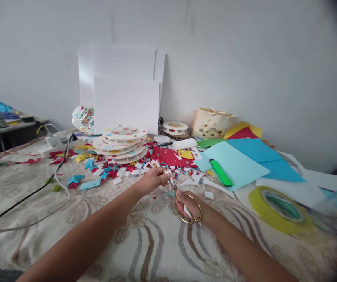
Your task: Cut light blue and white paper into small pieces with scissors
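My right hand [189,206] grips gold-handled scissors [186,209], fingers through the loops, blades pointing up and left. My left hand [154,178] is closed in a pinch on a small scrap of paper right at the blade tips [171,182]. Both hands hover over a patterned beige cloth [145,243]. Just beyond them lies a scatter of small white, red, blue and yellow paper cuttings [145,166].
A stack of decorated round paper plates [121,143] stands behind the cuttings, white boards [124,98] against the wall. Coloured paper sheets [244,156], a green marker [220,172] and a yellow tape roll [280,209] lie right. Cables and a power strip [53,143] lie left.
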Action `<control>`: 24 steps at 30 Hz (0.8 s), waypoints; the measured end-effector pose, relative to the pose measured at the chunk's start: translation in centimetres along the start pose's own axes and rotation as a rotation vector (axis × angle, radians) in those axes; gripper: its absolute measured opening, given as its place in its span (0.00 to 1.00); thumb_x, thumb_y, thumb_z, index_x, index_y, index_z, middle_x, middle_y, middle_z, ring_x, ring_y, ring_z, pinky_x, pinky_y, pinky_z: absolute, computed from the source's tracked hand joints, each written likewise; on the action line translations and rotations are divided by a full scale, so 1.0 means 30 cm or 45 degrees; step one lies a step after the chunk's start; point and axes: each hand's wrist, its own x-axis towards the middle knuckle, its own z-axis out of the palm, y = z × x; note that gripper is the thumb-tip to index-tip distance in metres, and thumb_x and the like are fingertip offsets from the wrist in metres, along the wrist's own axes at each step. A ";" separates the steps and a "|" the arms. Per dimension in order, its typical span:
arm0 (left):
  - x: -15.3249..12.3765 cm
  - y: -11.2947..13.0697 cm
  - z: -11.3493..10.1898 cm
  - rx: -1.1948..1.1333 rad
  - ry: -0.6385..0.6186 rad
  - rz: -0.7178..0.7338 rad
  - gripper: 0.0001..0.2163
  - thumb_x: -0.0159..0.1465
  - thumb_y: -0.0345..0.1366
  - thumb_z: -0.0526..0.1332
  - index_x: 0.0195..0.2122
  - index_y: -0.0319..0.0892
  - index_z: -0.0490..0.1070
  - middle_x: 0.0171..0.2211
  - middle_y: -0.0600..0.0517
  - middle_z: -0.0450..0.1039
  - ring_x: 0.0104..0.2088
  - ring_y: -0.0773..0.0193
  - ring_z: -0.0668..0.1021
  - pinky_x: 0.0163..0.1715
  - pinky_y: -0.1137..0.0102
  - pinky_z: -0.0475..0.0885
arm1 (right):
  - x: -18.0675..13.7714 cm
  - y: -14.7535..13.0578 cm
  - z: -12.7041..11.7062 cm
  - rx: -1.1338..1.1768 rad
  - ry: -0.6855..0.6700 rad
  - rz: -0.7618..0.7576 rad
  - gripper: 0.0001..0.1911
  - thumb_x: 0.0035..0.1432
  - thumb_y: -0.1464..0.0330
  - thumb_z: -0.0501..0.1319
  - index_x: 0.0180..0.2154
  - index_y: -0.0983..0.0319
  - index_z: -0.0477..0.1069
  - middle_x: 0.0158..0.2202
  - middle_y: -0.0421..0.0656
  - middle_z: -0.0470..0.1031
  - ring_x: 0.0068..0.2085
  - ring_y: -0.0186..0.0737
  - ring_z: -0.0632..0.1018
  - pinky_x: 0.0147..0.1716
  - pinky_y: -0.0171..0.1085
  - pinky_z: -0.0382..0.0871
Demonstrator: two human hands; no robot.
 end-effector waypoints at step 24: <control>0.009 0.048 -0.090 -0.064 0.228 0.205 0.11 0.51 0.35 0.63 0.35 0.39 0.69 0.25 0.56 0.67 0.25 0.74 0.68 0.28 0.75 0.63 | -0.010 -0.049 -0.035 -0.151 0.200 -0.009 0.34 0.50 0.40 0.43 0.15 0.63 0.59 0.08 0.37 0.58 0.11 0.29 0.61 0.13 0.30 0.53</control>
